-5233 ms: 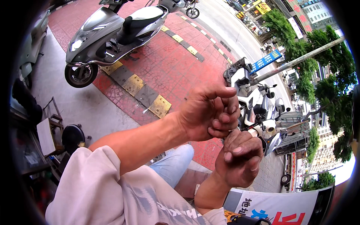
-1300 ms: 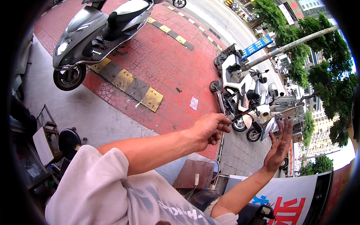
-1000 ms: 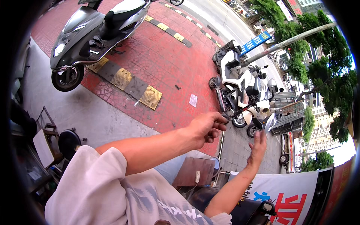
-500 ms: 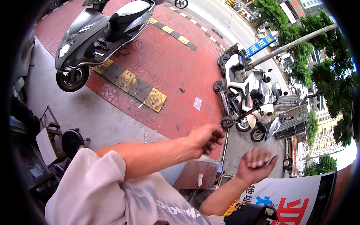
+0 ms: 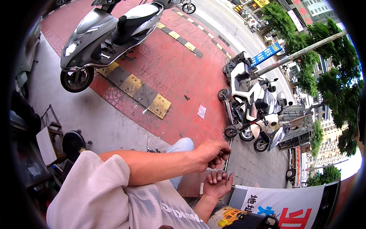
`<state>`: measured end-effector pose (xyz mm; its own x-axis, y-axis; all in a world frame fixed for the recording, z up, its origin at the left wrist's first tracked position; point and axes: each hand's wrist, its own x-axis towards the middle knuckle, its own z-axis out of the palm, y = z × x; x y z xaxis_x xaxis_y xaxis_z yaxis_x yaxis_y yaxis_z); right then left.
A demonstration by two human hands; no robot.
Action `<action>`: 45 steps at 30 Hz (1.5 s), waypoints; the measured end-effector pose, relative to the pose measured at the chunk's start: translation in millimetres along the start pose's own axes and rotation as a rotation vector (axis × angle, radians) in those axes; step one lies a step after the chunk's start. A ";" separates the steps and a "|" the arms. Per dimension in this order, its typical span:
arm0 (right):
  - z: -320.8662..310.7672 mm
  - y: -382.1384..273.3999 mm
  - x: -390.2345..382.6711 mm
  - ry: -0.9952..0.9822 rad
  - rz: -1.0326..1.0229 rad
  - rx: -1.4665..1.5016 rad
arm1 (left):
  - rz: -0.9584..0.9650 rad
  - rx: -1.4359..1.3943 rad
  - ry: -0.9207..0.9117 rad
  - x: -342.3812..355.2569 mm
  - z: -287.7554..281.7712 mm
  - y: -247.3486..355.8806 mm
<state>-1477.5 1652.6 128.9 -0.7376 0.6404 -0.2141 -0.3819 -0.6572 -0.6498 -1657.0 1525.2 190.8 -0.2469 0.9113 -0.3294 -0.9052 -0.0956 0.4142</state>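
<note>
My left hand (image 5: 211,154) comes in from the left with its back turned up. Its fingers are bent and drawn together, with darkened fingertips. Whatever they may hold is hidden. Just below it is my right hand (image 5: 215,186), palm facing up, thumb apart and fingers loosely curled. Nothing shows in that palm. The two hands are close but apart. Beneath them lies a reddish-brown flat surface (image 5: 189,187), with a small white box-like piece (image 5: 201,187) beside my right hand. My knee in light blue jeans (image 5: 181,145) shows behind the left forearm.
A grey scooter (image 5: 127,32) stands at the far left by a yellow-and-black curb ramp (image 5: 132,86). Several white scooters (image 5: 244,89) are parked at right. A round black stool (image 5: 73,145) is at left. A printed black-and-orange item (image 5: 234,217) and white banner (image 5: 274,204) lie lower right.
My right hand has moved left and down, closer to the left hand. The left hand has shifted slightly lower. My jeans-covered knee now shows more, and the view has shifted slightly.
</note>
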 end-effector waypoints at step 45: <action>280.7 273.8 260.3 -0.601 0.636 -0.452 | 0.760 -0.379 0.659 -98.4 -217.4 229.9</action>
<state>-1930.3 1527.8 100.0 -0.9399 -0.1714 -0.2953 0.3410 -0.5151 -0.7864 -1916.0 1326.5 133.9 -0.8259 0.1760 -0.5357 -0.4559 -0.7675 0.4507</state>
